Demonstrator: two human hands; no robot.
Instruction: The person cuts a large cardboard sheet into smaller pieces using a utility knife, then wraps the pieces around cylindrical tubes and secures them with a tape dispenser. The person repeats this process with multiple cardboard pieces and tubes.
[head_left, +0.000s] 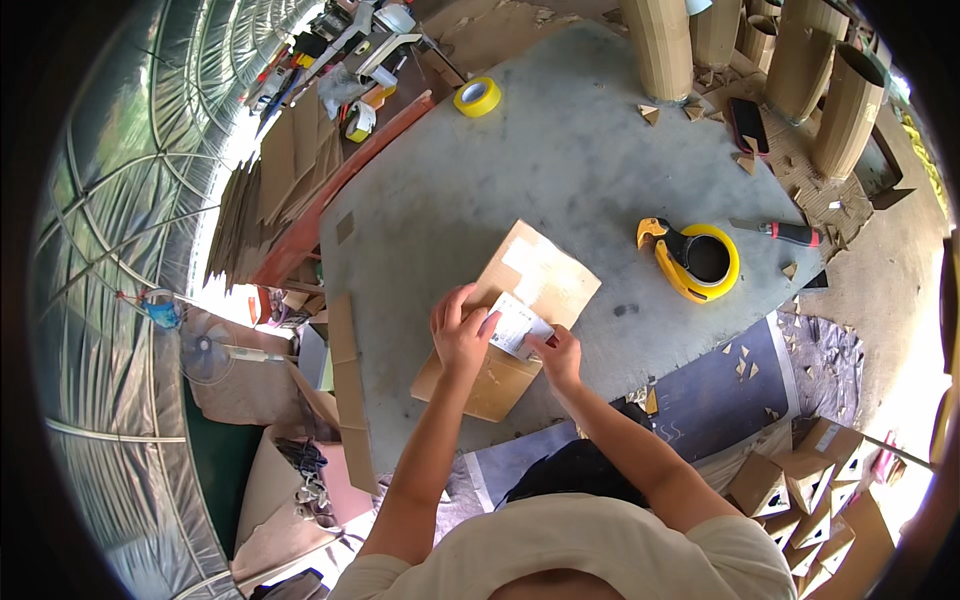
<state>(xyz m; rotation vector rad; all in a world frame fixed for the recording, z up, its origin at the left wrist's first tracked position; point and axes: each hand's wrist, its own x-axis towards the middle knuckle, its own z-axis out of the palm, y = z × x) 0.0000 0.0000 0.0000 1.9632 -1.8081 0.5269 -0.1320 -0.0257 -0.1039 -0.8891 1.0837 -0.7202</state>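
A brown cardboard box point(548, 278) lies at a slant on the grey tabletop in front of me, with a pale patch on its upper part. Over its middle is a white printed label point(512, 326). My left hand point(461, 332) has its fingers curled at the label's left edge, the thumb resting on it. At the lower right corner, my right hand point(558, 355) pinches the label between thumb and fingers. Whether the label is stuck down or still loose, I cannot tell.
Right of the box lies a yellow tape dispenser point(700, 265), with a red-and-black-handled knife point(790, 233) beyond it. A yellow tape roll point(477, 97) is at the far left. Cardboard tubes point(845, 110) and a phone point(748, 126) stand far right; small boxes point(760, 487) are stacked lower right.
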